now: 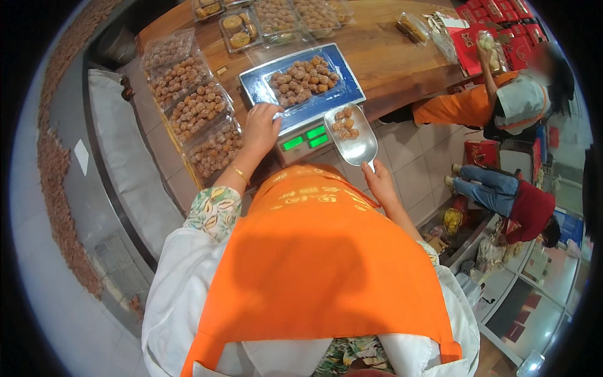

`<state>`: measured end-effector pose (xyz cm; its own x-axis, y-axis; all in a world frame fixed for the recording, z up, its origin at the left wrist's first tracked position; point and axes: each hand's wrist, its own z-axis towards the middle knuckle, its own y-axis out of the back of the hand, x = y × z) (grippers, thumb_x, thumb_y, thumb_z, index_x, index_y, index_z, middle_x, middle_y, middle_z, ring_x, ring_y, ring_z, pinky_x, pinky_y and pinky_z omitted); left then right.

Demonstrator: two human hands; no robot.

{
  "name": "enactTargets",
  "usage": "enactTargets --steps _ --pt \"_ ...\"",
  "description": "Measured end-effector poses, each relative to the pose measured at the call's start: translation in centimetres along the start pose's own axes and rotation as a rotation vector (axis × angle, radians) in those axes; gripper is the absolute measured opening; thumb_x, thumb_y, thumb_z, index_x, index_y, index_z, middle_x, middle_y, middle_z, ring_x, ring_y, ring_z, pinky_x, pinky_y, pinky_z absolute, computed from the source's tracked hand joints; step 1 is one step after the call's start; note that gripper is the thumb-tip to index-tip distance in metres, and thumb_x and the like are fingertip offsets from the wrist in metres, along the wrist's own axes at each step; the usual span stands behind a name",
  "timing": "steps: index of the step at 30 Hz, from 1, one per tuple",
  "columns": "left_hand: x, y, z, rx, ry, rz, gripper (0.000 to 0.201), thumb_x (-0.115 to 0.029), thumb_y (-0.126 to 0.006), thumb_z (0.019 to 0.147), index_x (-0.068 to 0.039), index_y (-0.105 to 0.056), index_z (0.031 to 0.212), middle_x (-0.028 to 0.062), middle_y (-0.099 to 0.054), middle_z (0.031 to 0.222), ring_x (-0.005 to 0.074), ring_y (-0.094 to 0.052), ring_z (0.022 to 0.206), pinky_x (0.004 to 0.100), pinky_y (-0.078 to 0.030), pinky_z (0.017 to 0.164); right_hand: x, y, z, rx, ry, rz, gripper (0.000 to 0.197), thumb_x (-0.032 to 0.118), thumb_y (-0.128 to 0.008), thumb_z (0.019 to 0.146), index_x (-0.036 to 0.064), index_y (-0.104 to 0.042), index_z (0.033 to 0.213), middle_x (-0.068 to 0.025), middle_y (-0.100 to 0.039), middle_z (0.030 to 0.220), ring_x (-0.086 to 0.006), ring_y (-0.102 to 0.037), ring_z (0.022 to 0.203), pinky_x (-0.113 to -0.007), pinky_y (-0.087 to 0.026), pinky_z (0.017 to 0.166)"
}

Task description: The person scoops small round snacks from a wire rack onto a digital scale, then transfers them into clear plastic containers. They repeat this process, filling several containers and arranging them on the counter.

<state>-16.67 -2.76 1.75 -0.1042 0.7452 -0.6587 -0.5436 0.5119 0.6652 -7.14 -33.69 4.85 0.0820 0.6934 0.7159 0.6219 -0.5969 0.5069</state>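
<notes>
A scale with a blue platform (347, 61) stands at the table's near edge, its green displays (304, 139) lit. Brown sugar-dusted balls (304, 80) are heaped on the platform, apparently on clear plastic. My left hand (260, 129) rests at the platform's near left, fingers bent and closed by the heap; what they pinch, if anything, is too small to make out. With my right hand (379, 182) I grip the handle of a metal scoop (359, 149). Several of the same balls (345, 124) lie in the scoop, which is held just right of the displays.
Clear packs of balls (196, 113) line the left side. More packs (273, 16) and a tray of round cakes (239, 30) stand at the back of the wooden table (389, 75). To the right are red boxes (468, 47), a person in orange (452, 108) and another in red (532, 204).
</notes>
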Motion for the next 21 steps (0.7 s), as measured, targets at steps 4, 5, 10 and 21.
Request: enactTargets --steps 4,5,10,21 --pt "-0.2 -2.0 3.1 0.040 -0.067 -0.021 0.016 -0.009 -0.062 0.069 -0.010 -0.058 0.085 0.0069 -0.052 0.083 0.0269 -0.050 0.084 0.0379 -0.041 0.074 0.0 -0.1 -1.0 -0.017 -0.025 -0.031 0.034 0.031 -0.051 0.086 -0.0020 -0.052 0.094 -0.0101 -0.054 0.073 -0.0158 -0.046 0.065 -0.031 -0.040 0.061" --pt "-0.4 -2.4 3.7 0.044 -0.095 -0.001 0.017 -0.009 -0.062 0.069 -0.010 -0.058 0.085 0.0066 -0.052 0.082 0.0266 -0.050 0.084 0.0379 -0.041 0.074 0.1 -0.2 -1.3 -0.024 -0.038 -0.032 0.034 0.031 -0.051 0.086 -0.0021 -0.052 0.094 -0.0106 -0.054 0.073 -0.0157 -0.046 0.065 -0.031 -0.039 0.061" --pt "0.0 -4.1 5.9 0.134 -0.192 0.054 0.009 -0.010 -0.063 0.069 -0.011 -0.061 0.077 0.0062 -0.052 0.081 0.0266 -0.050 0.084 0.0382 -0.040 0.074 -0.3 -0.6 -2.5 -0.050 -0.070 0.016 0.034 0.031 -0.051 0.085 -0.0022 -0.052 0.093 -0.0122 -0.054 0.072 -0.0168 -0.045 0.063 -0.031 -0.039 0.060" --pt "0.8 -4.0 6.6 0.056 -0.125 0.038 0.012 -0.012 -0.067 0.065 -0.008 -0.059 0.071 0.0084 -0.052 0.084 0.0276 -0.048 0.087 0.0387 -0.041 0.075 -0.2 -1.2 -3.0 -0.122 -0.040 0.044 0.036 0.032 -0.052 0.084 -0.0025 -0.052 0.094 -0.0118 -0.053 0.070 -0.0170 -0.045 0.062 -0.032 -0.039 0.059"
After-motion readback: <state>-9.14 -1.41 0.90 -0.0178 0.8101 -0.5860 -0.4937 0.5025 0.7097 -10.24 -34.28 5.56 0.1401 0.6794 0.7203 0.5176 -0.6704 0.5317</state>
